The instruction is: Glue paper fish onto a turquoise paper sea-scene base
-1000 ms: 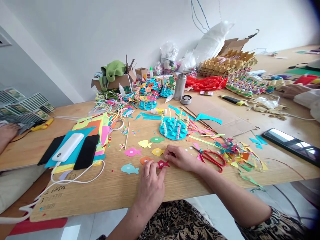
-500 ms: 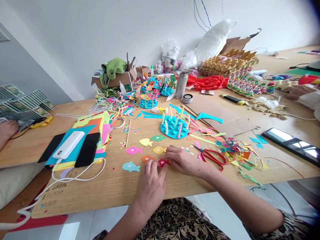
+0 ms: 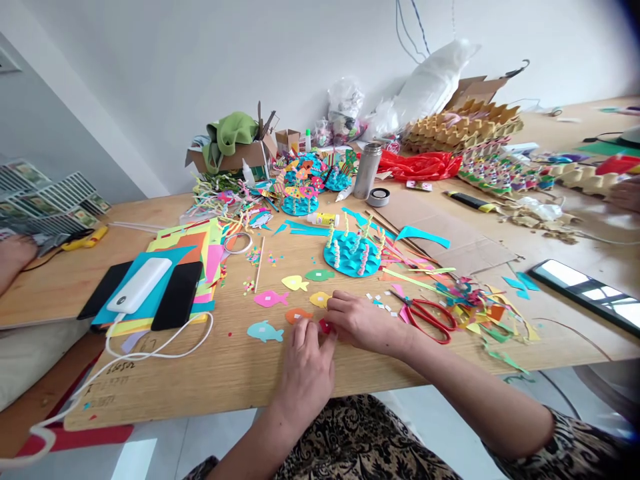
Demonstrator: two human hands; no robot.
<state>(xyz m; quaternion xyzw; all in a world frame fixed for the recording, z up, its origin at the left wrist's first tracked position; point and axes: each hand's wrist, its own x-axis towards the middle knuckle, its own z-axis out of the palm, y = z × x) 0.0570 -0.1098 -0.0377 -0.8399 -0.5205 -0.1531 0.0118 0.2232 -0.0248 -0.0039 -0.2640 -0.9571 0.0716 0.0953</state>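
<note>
In the head view, a blue base [image 3: 343, 268] with pale posts stands on the table [image 3: 240, 373], and the red fish [image 3: 325, 326] lies nearer the person than that base, mostly hidden by fingers. The left hand [image 3: 310, 363] has its fingers half bent, tips down at the red fish; the right hand [image 3: 367, 325] is loosely curled, fingertips beside the same fish. Whether either hand grips it, I cannot tell. Left of the base and closer to the person lie more paper fish: a green one [image 3: 319, 275], a light yellow one [image 3: 295, 283], a pink one [image 3: 271, 298], an orange one [image 3: 299, 315] by the left fingertips, and a light blue one [image 3: 265, 331]. A darker yellow one [image 3: 319, 300] is just beside the right hand. Nearer than the base and to its right are white paper bits [image 3: 381, 301] and red-handled scissors [image 3: 434, 323]; behind it lies a glue bottle [image 3: 323, 219].
</note>
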